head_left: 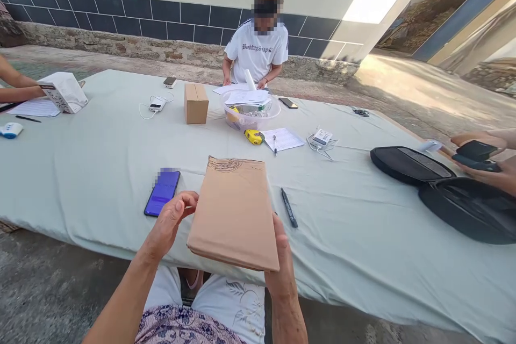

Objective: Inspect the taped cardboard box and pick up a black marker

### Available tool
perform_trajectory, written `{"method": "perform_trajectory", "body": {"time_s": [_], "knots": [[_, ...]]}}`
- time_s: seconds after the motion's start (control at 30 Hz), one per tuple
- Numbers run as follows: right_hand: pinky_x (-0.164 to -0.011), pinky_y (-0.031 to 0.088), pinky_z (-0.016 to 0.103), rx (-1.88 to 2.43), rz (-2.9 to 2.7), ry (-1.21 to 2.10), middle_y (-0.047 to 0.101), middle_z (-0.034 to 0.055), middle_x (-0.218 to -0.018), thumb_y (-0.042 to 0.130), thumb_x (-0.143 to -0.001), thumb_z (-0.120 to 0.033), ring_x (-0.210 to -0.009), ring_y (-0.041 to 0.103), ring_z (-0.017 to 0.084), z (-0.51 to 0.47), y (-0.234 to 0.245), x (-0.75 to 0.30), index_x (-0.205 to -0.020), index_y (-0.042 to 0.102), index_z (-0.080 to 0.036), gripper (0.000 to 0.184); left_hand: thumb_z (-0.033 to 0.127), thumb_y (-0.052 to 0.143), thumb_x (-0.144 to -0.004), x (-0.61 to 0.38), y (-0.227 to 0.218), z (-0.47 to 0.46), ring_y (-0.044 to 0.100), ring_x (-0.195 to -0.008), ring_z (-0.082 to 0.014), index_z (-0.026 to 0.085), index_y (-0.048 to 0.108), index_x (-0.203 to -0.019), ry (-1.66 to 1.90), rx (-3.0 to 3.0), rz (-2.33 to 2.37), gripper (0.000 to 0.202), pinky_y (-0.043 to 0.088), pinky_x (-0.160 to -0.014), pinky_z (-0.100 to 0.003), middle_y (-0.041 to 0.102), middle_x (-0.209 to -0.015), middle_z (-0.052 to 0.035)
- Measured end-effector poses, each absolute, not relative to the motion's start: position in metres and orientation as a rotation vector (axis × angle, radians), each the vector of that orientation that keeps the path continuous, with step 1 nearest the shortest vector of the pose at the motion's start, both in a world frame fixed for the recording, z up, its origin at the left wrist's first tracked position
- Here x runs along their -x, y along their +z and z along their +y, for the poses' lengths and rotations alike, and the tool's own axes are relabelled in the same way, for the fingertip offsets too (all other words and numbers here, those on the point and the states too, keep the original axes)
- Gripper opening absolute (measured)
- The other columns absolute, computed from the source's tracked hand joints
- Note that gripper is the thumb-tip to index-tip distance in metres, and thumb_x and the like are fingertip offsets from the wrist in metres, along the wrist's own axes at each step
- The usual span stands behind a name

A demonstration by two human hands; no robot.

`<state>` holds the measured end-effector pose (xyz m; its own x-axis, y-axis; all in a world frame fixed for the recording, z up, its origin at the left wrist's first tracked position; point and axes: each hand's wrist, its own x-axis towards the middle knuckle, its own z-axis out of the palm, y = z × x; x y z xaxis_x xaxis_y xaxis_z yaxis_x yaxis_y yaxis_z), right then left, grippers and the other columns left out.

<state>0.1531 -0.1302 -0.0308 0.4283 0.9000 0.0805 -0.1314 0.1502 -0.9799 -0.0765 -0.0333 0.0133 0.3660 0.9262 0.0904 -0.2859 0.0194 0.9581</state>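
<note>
At twelve o'clock, a person in a white T-shirt (256, 49) is behind a clear plastic basin (276, 110) with papers in it; a yellow tape measure (253, 137) lies against its near side. A dark phone (288, 102) rests at one. At ten stands a plain carton (196, 105). At three, a white device (322, 136) with looped cable and, farther out, an open black case (411, 161) lie on the table (346, 263).

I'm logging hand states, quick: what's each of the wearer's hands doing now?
Left hand: half-curled at the left side of the brown packet; grip cannot be told.
Right hand: holding the packet at its right side.
</note>
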Motion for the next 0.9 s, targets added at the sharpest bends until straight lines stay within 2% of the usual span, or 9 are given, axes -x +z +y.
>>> {"method": "perform_trajectory", "body": {"time_s": [0.07,0.17,0.2,0.27,0.37,0.5,0.57,0.7,0.9], "knots": [[-0.117,0.041,0.053,1.159,-0.821,0.868,0.057,0.0108,-0.156,0.048,-0.091,-0.083,-0.148,0.047,0.037,-0.123,-0.027,-0.157,-0.145,0.06,-0.028,0.078,0.07,0.061,-0.093,0.072,0.017,-0.028,0.062,-0.103,-0.0244,0.02,0.065,-0.094,1.032,-1.252,0.759,0.05,0.047,-0.085,-0.032,0.069,-0.11,-0.0085],[-0.125,0.028,0.056,1.152,-0.847,0.815,0.054,0.0093,-0.159,0.051,-0.092,-0.081,-0.154,0.04,0.036,-0.112,-0.02,-0.166,-0.13,0.068,-0.029,0.067,0.067,0.056,-0.097,0.065,0.026,-0.018,0.062,-0.113,-0.0255,0.023,0.063,-0.124,0.984,-1.332,0.813,0.052,0.046,-0.094,-0.033,0.069,-0.126,-0.0097],[-0.125,0.026,0.056,1.138,-0.853,0.804,0.055,0.009,-0.158,0.05,-0.093,-0.081,-0.154,0.04,0.035,-0.109,-0.018,-0.17,-0.124,0.069,-0.029,0.064,0.069,0.052,-0.098,0.063,0.03,-0.014,0.062,-0.117,-0.0266,0.024,0.061,-0.132,0.976,-1.344,0.812,0.057,0.046,-0.099,-0.035,0.068,-0.131,-0.0103],[-0.122,0.03,0.057,1.112,-0.855,0.777,0.059,0.0096,-0.154,0.048,-0.093,-0.081,-0.149,0.046,0.036,-0.104,-0.013,-0.176,-0.115,0.07,-0.028,0.062,0.075,0.045,-0.098,0.057,0.037,-0.008,0.06,-0.125,-0.029,0.025,0.059,-0.139,0.98,-1.335,0.789,0.066,0.045,-0.104,-0.037,0.067,-0.137,-0.0111],[-0.113,0.042,0.054,1.119,-0.819,0.719,0.067,0.012,-0.141,0.046,-0.091,-0.085,-0.137,0.057,0.036,-0.1,-0.005,-0.184,-0.115,0.069,-0.026,0.067,0.081,0.042,-0.094,0.049,0.046,-0.003,0.062,-0.124,-0.031,0.025,0.067,-0.128,0.998,-1.237,0.758,0.07,0.045,-0.104,-0.039,0.072,-0.13,-0.01],[-0.109,0.046,0.053,1.149,-0.757,0.75,0.069,0.0122,-0.14,0.041,-0.091,-0.088,-0.135,0.06,0.035,-0.104,0.003,-0.196,-0.139,0.06,-0.029,0.079,0.08,0.051,-0.092,0.039,0.051,-0.003,0.062,-0.124,-0.0315,0.023,0.072,-0.098,0.982,-1.182,0.792,0.061,0.043,-0.109,-0.041,0.075,-0.123,-0.0078],[-0.111,0.043,0.055,1.176,-0.757,0.785,0.066,0.0119,-0.145,0.041,-0.091,-0.088,-0.137,0.058,0.036,-0.108,0.006,-0.203,-0.15,0.052,-0.032,0.082,0.079,0.05,-0.093,0.033,0.052,-0.003,0.06,-0.126,-0.0316,0.023,0.072,-0.102,0.958,-1.207,0.846,0.061,0.041,-0.111,-0.041,0.074,-0.125,-0.0081],[-0.113,0.042,0.053,1.244,-0.796,0.812,0.054,0.0089,-0.16,0.044,-0.096,-0.08,-0.143,0.053,0.035,-0.114,0.014,-0.215,-0.158,0.044,-0.037,0.076,0.077,0.047,-0.095,0.021,0.051,-0.001,0.061,-0.119,-0.0287,0.025,0.067,-0.123,0.861,-1.297,0.984,0.062,0.044,-0.1,-0.037,0.07,-0.132,-0.0069],[-0.114,0.045,0.049,1.314,-0.948,0.755,0.048,0.0064,-0.165,0.053,-0.102,-0.058,-0.144,0.052,0.031,-0.111,0.03,-0.218,-0.157,0.046,-0.038,0.059,0.075,0.044,-0.097,0.016,0.043,0.0,0.062,-0.112,-0.028,0.023,0.066,-0.123,0.88,-1.255,0.915,0.062,0.045,-0.095,-0.035,0.071,-0.127,-0.0068]]}}
